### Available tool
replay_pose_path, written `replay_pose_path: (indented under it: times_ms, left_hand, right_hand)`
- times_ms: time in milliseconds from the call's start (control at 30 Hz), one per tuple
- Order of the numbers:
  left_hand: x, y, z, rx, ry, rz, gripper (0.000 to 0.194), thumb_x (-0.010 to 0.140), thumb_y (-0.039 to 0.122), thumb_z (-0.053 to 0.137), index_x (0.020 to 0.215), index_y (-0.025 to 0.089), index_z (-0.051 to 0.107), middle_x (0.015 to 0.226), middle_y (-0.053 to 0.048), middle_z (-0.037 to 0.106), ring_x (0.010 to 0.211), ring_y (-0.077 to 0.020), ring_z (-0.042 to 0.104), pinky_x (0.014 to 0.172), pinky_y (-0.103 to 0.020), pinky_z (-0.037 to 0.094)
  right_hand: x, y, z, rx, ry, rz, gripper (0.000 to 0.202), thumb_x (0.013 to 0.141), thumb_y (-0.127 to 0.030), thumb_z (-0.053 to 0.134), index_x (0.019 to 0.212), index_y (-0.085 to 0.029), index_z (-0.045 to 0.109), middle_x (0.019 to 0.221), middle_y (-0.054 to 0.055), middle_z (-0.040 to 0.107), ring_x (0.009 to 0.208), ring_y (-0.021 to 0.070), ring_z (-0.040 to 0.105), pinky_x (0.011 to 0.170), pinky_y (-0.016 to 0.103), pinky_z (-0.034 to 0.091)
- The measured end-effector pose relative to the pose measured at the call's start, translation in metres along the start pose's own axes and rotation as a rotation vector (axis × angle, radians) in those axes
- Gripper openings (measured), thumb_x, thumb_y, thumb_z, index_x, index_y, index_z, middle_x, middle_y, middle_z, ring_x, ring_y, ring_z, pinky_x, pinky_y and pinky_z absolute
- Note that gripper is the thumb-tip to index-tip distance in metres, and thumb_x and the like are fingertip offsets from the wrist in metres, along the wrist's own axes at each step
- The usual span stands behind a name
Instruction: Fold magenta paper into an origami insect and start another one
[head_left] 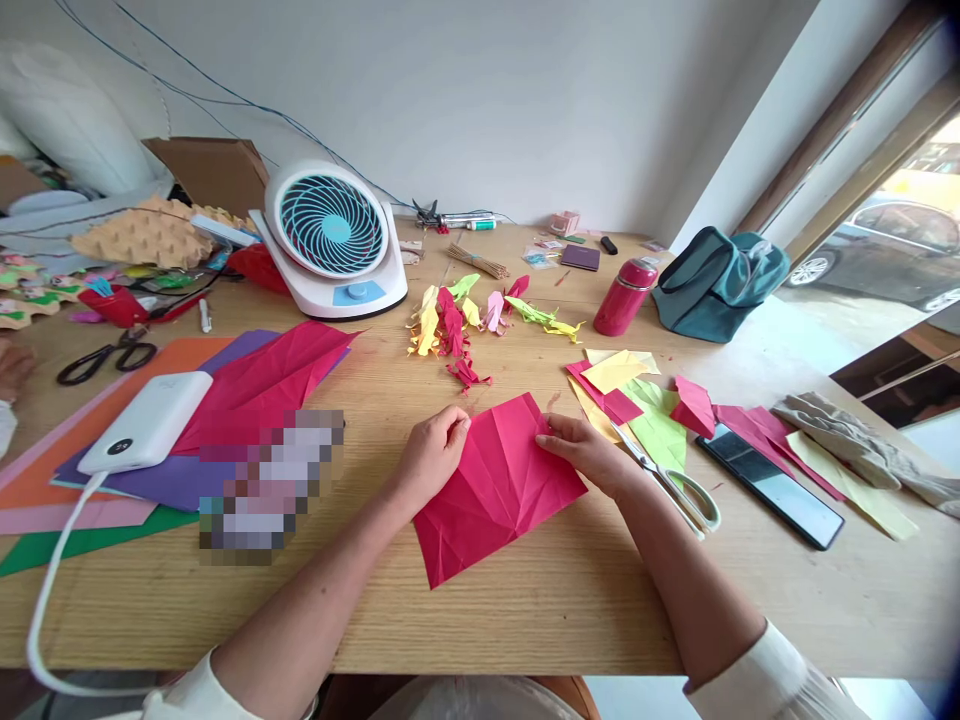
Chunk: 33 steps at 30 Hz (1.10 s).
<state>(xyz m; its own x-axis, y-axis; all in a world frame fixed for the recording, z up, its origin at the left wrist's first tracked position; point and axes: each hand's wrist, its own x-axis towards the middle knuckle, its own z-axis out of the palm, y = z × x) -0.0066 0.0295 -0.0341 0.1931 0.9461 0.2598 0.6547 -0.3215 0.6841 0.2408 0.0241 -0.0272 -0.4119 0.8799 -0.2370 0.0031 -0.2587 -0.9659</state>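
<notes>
A creased red sheet of paper (499,480) is held up between my two hands over the front of the table. My left hand (435,448) pinches its left edge with thumb and bent fingers. At the upper right edge, my right hand (585,447) grips the paper between thumb and fingers. Fold lines fan out across the sheet. Just beyond it on the table lies a small red folded paper figure (469,374). Behind that sits a cluster of folded paper figures (452,322) in red, yellow, green and pink.
To the right are scissors (679,492), paper scraps (660,415), a phone (772,485), gloves (847,440), a red flask (626,297) and a teal bag (720,285). Leftward are coloured sheets (176,530), a white power bank (146,420), black scissors (109,360) and a fan (330,235).
</notes>
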Motion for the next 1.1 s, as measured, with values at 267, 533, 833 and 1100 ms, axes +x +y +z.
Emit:
replay_pose_path:
  times_ms: [267, 533, 833, 1100]
  left_hand:
    - [0.002, 0.002, -0.005, -0.113, 0.026, -0.038, 0.026, 0.094, 0.034, 0.045, 0.073, 0.020, 0.051, 0.062, 0.006, 0.047, 0.062, -0.0116, 0.046, 0.064, -0.024, 0.033]
    - [0.003, 0.004, -0.009, -0.231, 0.044, -0.060, 0.029, 0.092, 0.037, 0.047, 0.070, 0.019, 0.050, 0.062, 0.006, 0.043, 0.062, -0.0112, 0.043, 0.062, -0.023, 0.035]
    - [0.003, 0.007, -0.014, -0.280, 0.187, -0.056, 0.027, 0.094, 0.037, 0.047, 0.074, 0.019, 0.051, 0.064, 0.005, 0.044, 0.063, -0.0114, 0.042, 0.063, -0.023, 0.035]
    - [0.002, 0.012, -0.022, -0.415, 0.049, 0.062, 0.020, 0.090, 0.036, 0.060, 0.083, 0.018, 0.057, 0.078, 0.002, 0.058, 0.075, -0.0136, 0.054, 0.074, -0.024, 0.043]
  right_hand:
    - [0.000, 0.001, 0.001, 0.064, 0.057, -0.024, 0.036, 0.080, -0.046, 0.076, 0.109, -0.026, 0.073, 0.105, 0.003, 0.076, 0.092, 0.0234, 0.071, 0.085, 0.035, 0.056]
    - [0.000, 0.000, -0.002, 0.123, 0.148, -0.087, 0.030, 0.079, -0.042, 0.079, 0.102, -0.025, 0.073, 0.092, 0.000, 0.076, 0.075, 0.0144, 0.069, 0.070, 0.025, 0.055]
    - [0.001, -0.005, 0.006, 0.138, 0.106, -0.054, 0.032, 0.066, -0.042, 0.088, 0.086, -0.021, 0.075, 0.083, 0.002, 0.075, 0.073, 0.0165, 0.067, 0.068, 0.027, 0.055]
    - [0.001, -0.004, 0.004, 0.150, 0.300, -0.231, 0.029, 0.068, -0.043, 0.087, 0.082, -0.023, 0.072, 0.081, 0.000, 0.074, 0.070, 0.0160, 0.066, 0.067, 0.028, 0.054]
